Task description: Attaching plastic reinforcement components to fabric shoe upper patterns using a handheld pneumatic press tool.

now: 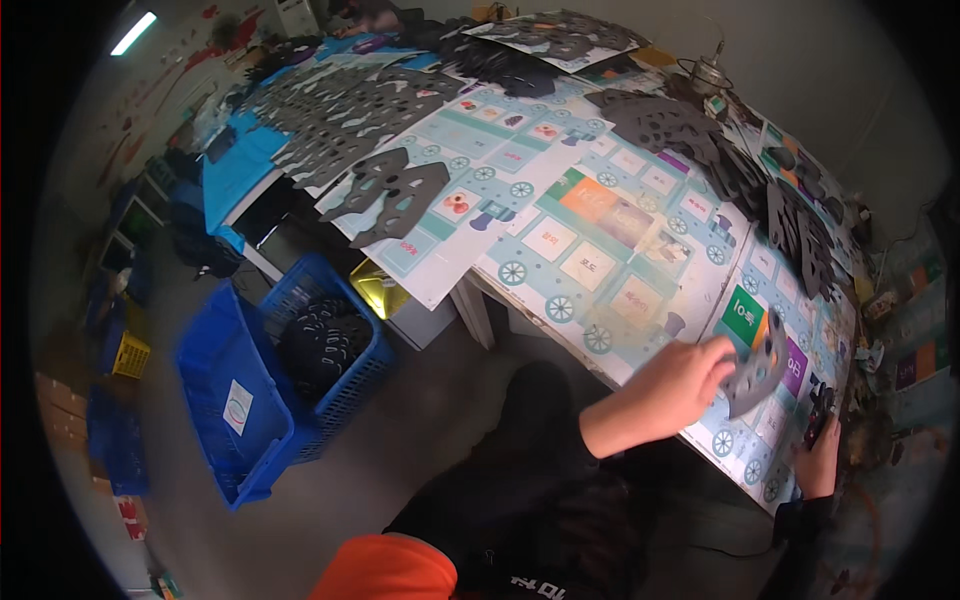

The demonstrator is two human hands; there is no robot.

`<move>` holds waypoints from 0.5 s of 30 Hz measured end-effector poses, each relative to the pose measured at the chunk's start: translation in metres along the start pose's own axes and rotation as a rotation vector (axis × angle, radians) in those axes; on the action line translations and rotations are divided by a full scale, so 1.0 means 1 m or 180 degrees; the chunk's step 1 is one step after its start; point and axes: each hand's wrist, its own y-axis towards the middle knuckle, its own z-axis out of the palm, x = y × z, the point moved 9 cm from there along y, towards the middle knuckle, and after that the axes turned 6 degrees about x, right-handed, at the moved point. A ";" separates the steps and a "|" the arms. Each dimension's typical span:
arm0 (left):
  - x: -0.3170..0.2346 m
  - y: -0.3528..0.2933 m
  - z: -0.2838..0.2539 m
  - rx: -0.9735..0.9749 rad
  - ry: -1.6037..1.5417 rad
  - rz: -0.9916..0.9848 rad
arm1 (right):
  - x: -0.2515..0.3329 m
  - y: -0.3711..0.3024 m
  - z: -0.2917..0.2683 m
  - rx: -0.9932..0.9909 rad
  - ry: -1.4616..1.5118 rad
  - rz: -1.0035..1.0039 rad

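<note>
My left hand [680,388] is closed with its fingertips pinching a flat, dark grey cut-out piece [757,380], curved and pierced with holes. The piece is held up, tilted, above the near right part of the table. Farther right, by the table's edge, my right hand [820,462] is closed around a small dark object [821,408], whose kind I cannot make out. Under both hands, the table [570,345] has a printed cover with wheels and coloured cards. More grey cut-out pieces [800,235] lie in an overlapping row beyond my hands.
Across the table's left side, many similar grey pieces [390,195] lie on printed sheets. On the floor at left stand a blue basket [350,400] holding dark items and a tilted blue bin [225,345]. A metal canister [708,72] stands at the far right.
</note>
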 end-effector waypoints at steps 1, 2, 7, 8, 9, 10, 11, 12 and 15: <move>0.002 0.006 -0.028 -0.0092 -0.0046 -0.0124 | 0.001 -0.002 0.004 -0.0310 -0.0280 0.0003; 0.003 0.007 -0.063 -0.0214 -0.0155 -0.0451 | 0.011 -0.002 0.004 -0.0310 -0.0229 -0.0046; 0.046 -0.045 -0.237 -0.1472 -0.0495 -0.0990 | 0.069 -0.046 -0.019 -0.1139 0.0181 -0.0076; 0.060 -0.067 -0.269 -0.1692 -0.0528 -0.1089 | 0.082 -0.051 -0.021 -0.1362 0.0164 -0.0180; 0.080 -0.092 -0.297 -0.1845 -0.0389 -0.1210 | 0.091 -0.053 -0.019 -0.1379 0.0210 -0.0186; 0.097 -0.117 -0.320 -0.2042 -0.0277 -0.1336 | 0.098 -0.056 -0.021 -0.1464 0.0250 -0.0169; 0.109 -0.134 -0.334 -0.2057 -0.0237 -0.1323 | 0.102 -0.057 -0.022 -0.1545 0.0285 -0.0155; 0.127 -0.153 -0.346 -0.2128 -0.0039 -0.1590 | 0.101 -0.057 -0.020 -0.1551 0.0300 -0.0159; 0.147 -0.169 -0.355 -0.2148 0.0162 -0.1958 | 0.094 -0.058 -0.013 -0.1844 0.0164 -0.0185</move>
